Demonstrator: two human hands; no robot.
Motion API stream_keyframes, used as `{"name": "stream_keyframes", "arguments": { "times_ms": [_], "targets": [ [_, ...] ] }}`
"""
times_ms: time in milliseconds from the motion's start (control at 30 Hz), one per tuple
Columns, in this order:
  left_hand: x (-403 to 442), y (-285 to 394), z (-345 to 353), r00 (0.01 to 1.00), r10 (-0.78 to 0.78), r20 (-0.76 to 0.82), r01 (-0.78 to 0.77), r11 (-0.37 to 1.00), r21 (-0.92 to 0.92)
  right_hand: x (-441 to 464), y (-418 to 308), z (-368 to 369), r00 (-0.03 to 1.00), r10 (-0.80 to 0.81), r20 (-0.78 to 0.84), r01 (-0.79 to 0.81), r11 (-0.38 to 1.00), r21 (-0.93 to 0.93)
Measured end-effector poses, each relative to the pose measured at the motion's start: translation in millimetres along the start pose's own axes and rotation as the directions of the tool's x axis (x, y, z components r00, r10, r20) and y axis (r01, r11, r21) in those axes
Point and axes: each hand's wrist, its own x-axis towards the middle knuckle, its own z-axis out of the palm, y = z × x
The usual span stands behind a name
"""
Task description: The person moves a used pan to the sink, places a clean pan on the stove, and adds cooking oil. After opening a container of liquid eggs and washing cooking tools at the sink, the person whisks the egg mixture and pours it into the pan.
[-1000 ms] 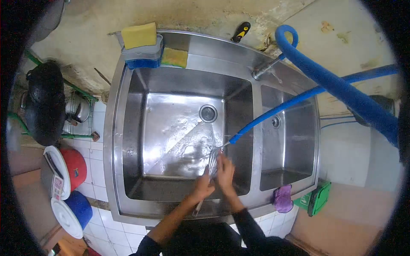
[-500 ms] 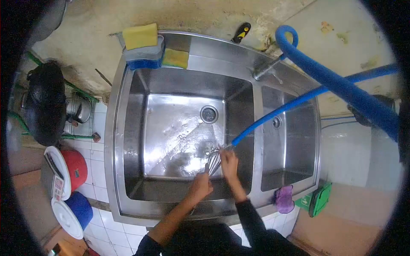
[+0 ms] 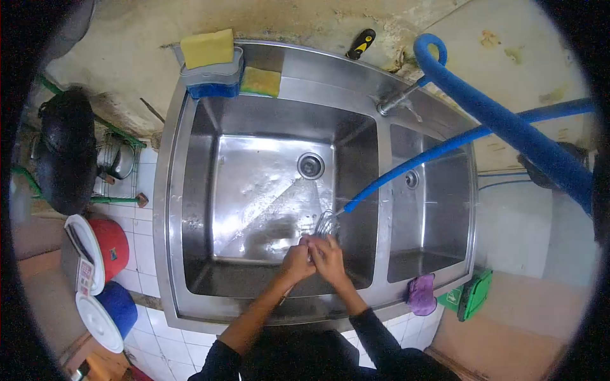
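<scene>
A wire whisk (image 3: pixel 326 224) is held over the large sink basin (image 3: pixel 254 184), its wire loops pointing away from me. My left hand (image 3: pixel 296 264) is wrapped round its handle, most of which is hidden in the grip. My right hand (image 3: pixel 328 259) is closed on the whisk where the wires meet the handle, touching my left hand. The end of a blue hose (image 3: pixel 406 170) hangs just beyond the wire loops, with water coming from it onto them. Water wets the basin floor around the drain (image 3: pixel 311 166).
A yellow sponge (image 3: pixel 208 49) rests on a grey and blue container (image 3: pixel 216 79) at the back-left rim, beside another sponge (image 3: pixel 260 82). A faucet (image 3: pixel 399 100) stands behind the smaller basin (image 3: pixel 406 235). A purple cloth (image 3: pixel 421 295) drapes over the front rim.
My right hand has slid down from the whisk's wires toward its handle, meeting my left hand. The whisk has shifted slightly right, its loops closer under the hose end.
</scene>
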Motion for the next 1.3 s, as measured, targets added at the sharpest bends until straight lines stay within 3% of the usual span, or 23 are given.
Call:
{"name": "stream_keyframes", "arguments": {
  "times_ms": [33,67,133,200,233,333,367,500,533,567,600,667,700,733,800,933,967,1000,1067,1133,1200,1267,1300],
  "targets": [
    [-1.2,0.3,1.3,1.000,0.001,-0.002,-0.001,1.000,-0.002,4.9,12.0,8.4,0.993,-0.112,0.031,0.116,0.976,-0.184],
    [-6.6,2.4,2.2,1.000,-0.018,0.017,0.017,0.999,0.039,13.9,54.1,21.9,1.000,0.012,0.006,-0.011,0.977,-0.212],
    [-20.5,5.9,1.6,0.998,-0.040,0.050,0.035,0.995,0.090,44.8,52.1,9.3,0.927,0.370,0.066,-0.374,0.926,0.055],
    [-12.9,10.9,-8.2,0.993,-0.113,0.046,0.105,0.984,0.144,6.1,28.5,14.2,0.941,0.335,0.045,-0.336,0.910,0.243],
    [-9.2,12.6,-5.7,0.999,-0.027,-0.045,0.032,0.993,0.111,-18.2,10.6,19.6,1.000,-0.010,0.017,0.010,1.000,0.002],
    [-15.0,1.5,0.5,0.998,0.012,-0.067,0.002,0.981,0.195,0.5,35.6,17.8,0.998,0.059,0.036,-0.060,0.998,0.019],
    [-18.3,4.6,1.1,0.998,0.013,-0.063,0.000,0.980,0.198,26.5,51.1,16.9,0.962,0.271,0.045,-0.273,0.960,0.056],
    [-10.7,14.7,-8.7,0.999,-0.016,-0.048,0.018,0.999,0.051,7.5,20.4,24.4,0.978,0.158,-0.133,-0.133,0.974,0.181],
    [-11.6,11.8,-7.3,1.000,-0.005,0.009,0.004,0.999,0.042,-10.4,-3.3,21.0,0.999,0.043,-0.025,-0.041,0.994,0.099],
    [-14.1,9.8,-2.7,0.980,0.137,-0.147,-0.138,0.990,0.003,-6.2,-4.3,16.9,0.997,0.081,-0.014,-0.079,0.989,0.126],
    [-14.6,5.7,0.7,0.980,0.139,-0.141,-0.140,0.990,0.004,-1.7,-2.4,12.3,0.992,0.123,0.001,-0.121,0.981,0.154],
    [-20.7,13.2,0.3,0.999,-0.048,0.012,0.049,0.987,-0.151,39.9,38.0,17.8,0.976,0.207,-0.070,-0.200,0.975,0.100],
    [-23.7,23.5,-0.7,0.987,-0.139,0.081,0.158,0.928,-0.337,53.8,28.0,10.1,0.861,0.505,0.060,-0.504,0.832,0.231],
    [-19.0,21.8,-3.0,0.989,-0.128,0.074,0.145,0.933,-0.331,43.9,21.3,15.5,0.866,0.497,0.050,-0.494,0.836,0.238],
    [-20.8,14.9,-0.2,0.977,-0.189,0.104,0.215,0.849,-0.483,-2.3,3.4,27.0,0.976,0.175,-0.129,-0.149,0.971,0.188],
    [-30.3,5.8,12.0,0.963,-0.246,0.114,0.271,0.854,-0.443,14.4,35.0,30.0,0.974,0.194,-0.115,-0.175,0.971,0.161],
    [-34.1,11.7,8.1,0.983,-0.155,0.099,0.184,0.862,-0.472,40.0,46.8,23.0,0.917,0.398,-0.034,-0.387,0.906,0.172],
    [-35.6,11.4,7.6,0.983,-0.157,0.100,0.186,0.863,-0.471,36.6,41.0,21.4,0.916,0.400,-0.033,-0.389,0.905,0.174],
    [-30.6,11.4,1.8,0.982,-0.169,0.081,0.188,0.872,-0.453,26.6,23.4,20.9,0.952,0.276,-0.134,-0.247,0.948,0.200],
    [-33.7,12.3,2.1,0.982,-0.175,0.069,0.187,0.859,-0.477,-8.9,-13.0,17.3,0.996,0.057,-0.069,-0.052,0.996,0.072],
    [-34.9,12.3,2.5,0.984,-0.171,0.057,0.177,0.851,-0.495,-1.4,-8.3,16.8,0.992,0.121,-0.028,-0.115,0.982,0.150],
    [-41.3,12.5,3.9,0.968,-0.216,0.127,0.250,0.811,-0.528,27.7,48.2,31.2,0.931,0.364,-0.013,-0.354,0.914,0.198],
    [-47.0,13.6,6.6,0.967,-0.221,0.125,0.254,0.810,-0.528,33.8,89.9,35.6,0.818,0.572,0.069,-0.568,0.781,0.258]
  ]
}}
